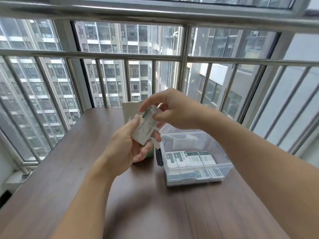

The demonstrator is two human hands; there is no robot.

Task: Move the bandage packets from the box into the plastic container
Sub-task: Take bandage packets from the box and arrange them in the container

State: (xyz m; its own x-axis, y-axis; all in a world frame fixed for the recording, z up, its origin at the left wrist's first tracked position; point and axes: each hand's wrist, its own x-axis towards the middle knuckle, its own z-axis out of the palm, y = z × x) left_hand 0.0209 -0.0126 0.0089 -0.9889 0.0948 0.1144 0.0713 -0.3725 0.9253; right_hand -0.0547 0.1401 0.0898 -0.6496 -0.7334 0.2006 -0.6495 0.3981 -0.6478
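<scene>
A stack of white and green bandage packets is held up above the table, just left of the clear plastic container. My left hand grips the stack from below. My right hand pinches the top packets with thumb and fingers. Several packets lie in a row inside the container. The box, white with a green lower part, stands behind my hands and is mostly hidden by them.
The wooden table ends at a window with metal railing bars behind and to the left. The container's clear lid lies behind it, and a dark latch sits on its left side.
</scene>
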